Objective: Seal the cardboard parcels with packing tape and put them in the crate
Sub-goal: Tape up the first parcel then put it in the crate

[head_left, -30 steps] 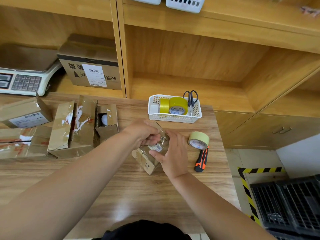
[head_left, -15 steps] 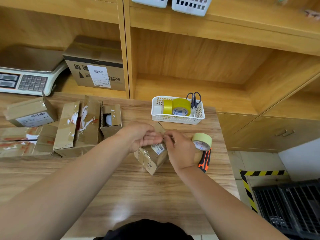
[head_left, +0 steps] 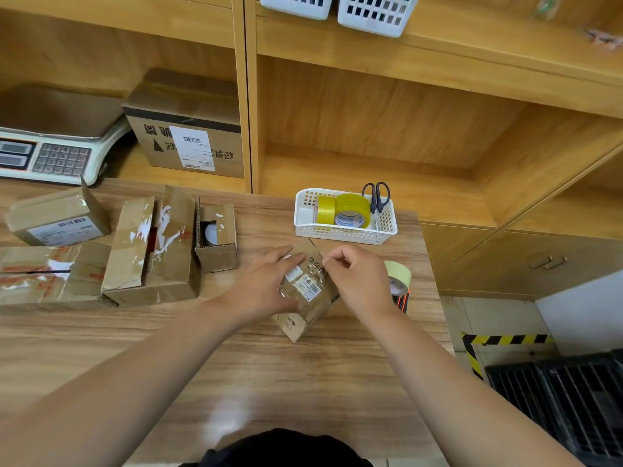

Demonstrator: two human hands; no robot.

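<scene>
Wooden table (head_left: 236, 365), tape rolls (head_left: 352, 210) in basket (head_left: 344, 235)

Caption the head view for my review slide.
Left hand presses a small cardboard parcel onto the wooden table while right hand pinches its top edge.

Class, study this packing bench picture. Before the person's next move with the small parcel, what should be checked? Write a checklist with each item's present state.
1. Small parcel steadied: ok, left hand presses on it.
2. Right hand grip: ok, pinches the parcel's top edge.
3. Seam fully taped: cannot tell, hands cover it.
4. Tape roll near: ok, on table beside right hand.
5. Crate reachable: ok, just right of the table.
6. Other boxes sealed: not ok, flaps open.
</scene>
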